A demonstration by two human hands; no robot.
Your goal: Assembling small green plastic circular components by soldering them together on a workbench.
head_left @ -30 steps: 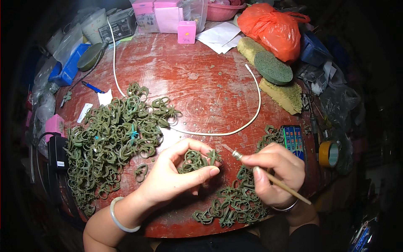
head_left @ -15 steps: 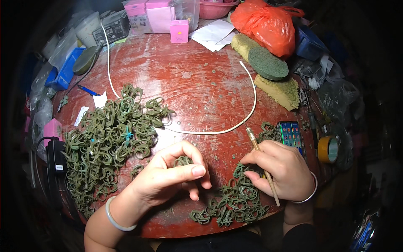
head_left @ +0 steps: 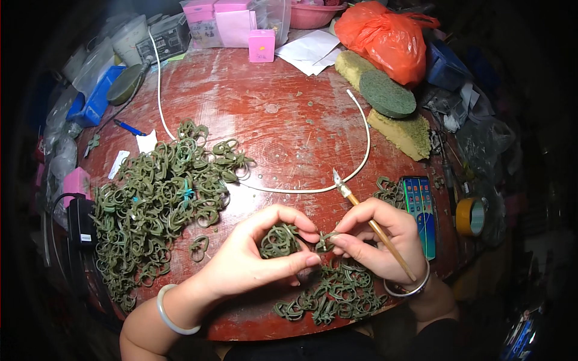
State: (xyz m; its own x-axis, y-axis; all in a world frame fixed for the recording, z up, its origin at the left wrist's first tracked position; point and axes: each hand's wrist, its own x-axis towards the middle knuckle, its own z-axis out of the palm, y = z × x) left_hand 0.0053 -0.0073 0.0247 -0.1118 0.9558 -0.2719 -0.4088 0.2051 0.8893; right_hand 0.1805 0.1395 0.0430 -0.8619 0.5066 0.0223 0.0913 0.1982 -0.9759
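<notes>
My left hand is curled around a bunch of olive-green rings in its palm. Its fingertips come close to a single green ring, pinched between the thumb and forefinger of my right hand. That same hand also keeps a craft knife with a wooden handle across its fingers, blade pointing up and away. Just below the hands, a smaller pile of green rings lies by the table's near edge. To the left spreads a large heap of similar rings, with one loose ring beside it.
A white cable curves over the red table. At right are a phone, yellow tape roll, a few more rings, sponges and a red plastic bag. Pink boxes stand at the back.
My right hand has moved up and left from the small pile to my left hand, with a ring in its fingertips. My left hand has turned, showing the rings in its palm.
</notes>
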